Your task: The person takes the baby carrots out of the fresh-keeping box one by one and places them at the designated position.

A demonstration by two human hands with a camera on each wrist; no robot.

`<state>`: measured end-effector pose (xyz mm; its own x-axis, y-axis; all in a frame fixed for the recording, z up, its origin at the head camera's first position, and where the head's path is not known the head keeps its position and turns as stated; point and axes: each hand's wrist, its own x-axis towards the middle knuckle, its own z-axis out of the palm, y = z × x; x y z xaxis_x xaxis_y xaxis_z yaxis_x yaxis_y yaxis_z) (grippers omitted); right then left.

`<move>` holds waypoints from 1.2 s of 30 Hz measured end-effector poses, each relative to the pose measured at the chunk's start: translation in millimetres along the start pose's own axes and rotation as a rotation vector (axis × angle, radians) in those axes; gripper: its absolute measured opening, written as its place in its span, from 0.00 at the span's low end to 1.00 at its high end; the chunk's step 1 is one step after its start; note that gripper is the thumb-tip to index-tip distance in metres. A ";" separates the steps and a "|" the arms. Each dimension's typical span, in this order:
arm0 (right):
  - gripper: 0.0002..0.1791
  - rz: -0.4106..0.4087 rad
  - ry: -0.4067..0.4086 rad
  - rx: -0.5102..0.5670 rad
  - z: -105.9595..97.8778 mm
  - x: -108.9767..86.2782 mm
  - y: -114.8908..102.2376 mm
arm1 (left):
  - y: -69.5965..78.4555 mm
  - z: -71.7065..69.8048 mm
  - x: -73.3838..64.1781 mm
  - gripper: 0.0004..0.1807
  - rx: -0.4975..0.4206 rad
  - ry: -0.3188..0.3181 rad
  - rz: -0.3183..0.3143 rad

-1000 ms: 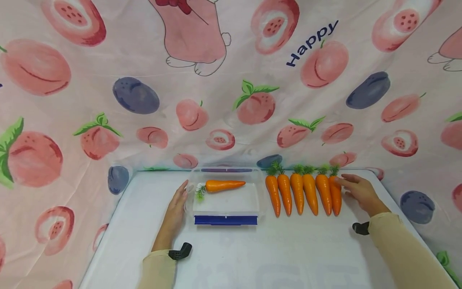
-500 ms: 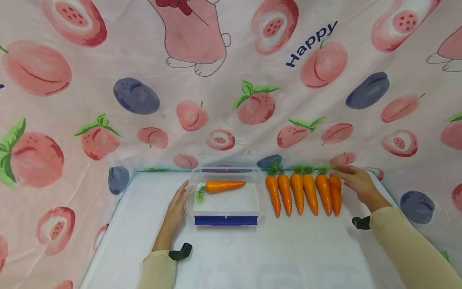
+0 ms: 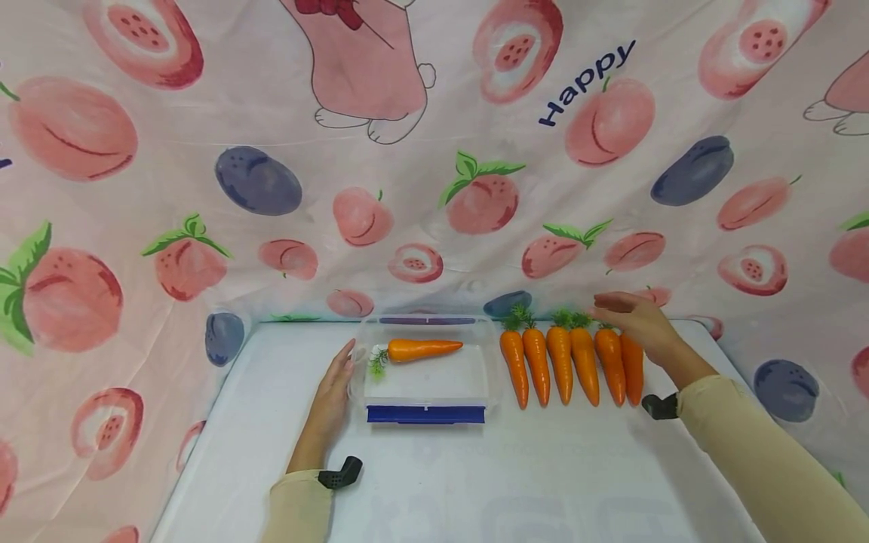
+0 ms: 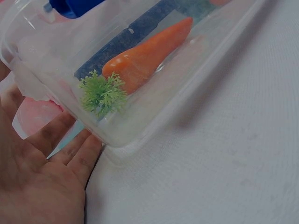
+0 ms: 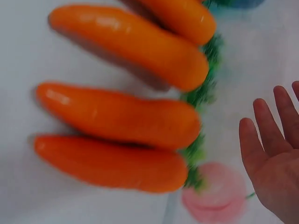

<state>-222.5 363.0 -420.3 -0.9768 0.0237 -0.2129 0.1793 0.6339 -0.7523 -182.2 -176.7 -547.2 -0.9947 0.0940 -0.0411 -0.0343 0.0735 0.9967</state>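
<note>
A clear plastic container (image 3: 468,381) with a blue clip along its front stands left of the middle on the table. Inside it lies one orange carrot (image 3: 422,348), its green tuft toward the left. My left hand (image 3: 333,391) rests against the container's left side, and its straight fingers (image 4: 81,156) touch the wall near the bottom corner. To the right of the container, several carrots (image 3: 560,362) lie in a row with tips toward me. Over the tops of the rightmost ones hovers my right hand (image 3: 637,320), fingers extended and holding nothing; it hides some of their leaves.
A white table (image 3: 434,467) carries everything. Behind and beside it hangs a pink cloth (image 3: 407,173) printed with fruit and a rabbit, close to the carrots' leafy ends.
My right hand has lifted off the rightmost carrot and moved left and away from me over the carrot tops. The left hand, container and carrots stay put.
</note>
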 end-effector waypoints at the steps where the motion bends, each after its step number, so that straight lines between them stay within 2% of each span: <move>1: 0.52 -0.016 -0.008 -0.006 2.4 -0.3 -4.3 | -0.2 0.0 0.3 0.29 0.001 0.001 0.001; 7: 0.49 -0.076 -0.051 -0.052 19.1 -3.0 -31.3 | 0.3 0.6 1.3 0.30 0.001 0.007 0.010; 13: 0.46 -0.140 -0.166 -0.042 36.4 -5.8 -60.5 | 1.4 0.7 1.4 0.29 0.007 0.011 0.005; 19: 0.44 -0.183 -0.229 -0.063 53.3 -4.5 -87.3 | 1.8 0.2 0.8 0.29 0.008 0.008 -0.016; 22: 0.42 -0.192 -0.254 -0.058 64.4 -1.8 -98.7 | 2.5 0.3 0.3 0.28 0.009 0.005 -0.020; 31: 0.40 -0.222 -0.287 -0.144 94.5 5.6 -133.7 | 3.6 0.8 -1.5 0.29 0.004 -0.002 -0.013; 36: 0.40 -0.239 -0.317 -0.150 110.5 12.3 -150.7 | -1.4 -0.1 1.3 0.29 -0.041 -0.010 0.012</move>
<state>-248.6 182.4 -378.5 -0.9004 -0.3616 -0.2418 -0.0900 0.6987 -0.7098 -183.4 -176.8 -548.7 -0.9940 0.1051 -0.0300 -0.0268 0.0317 0.9991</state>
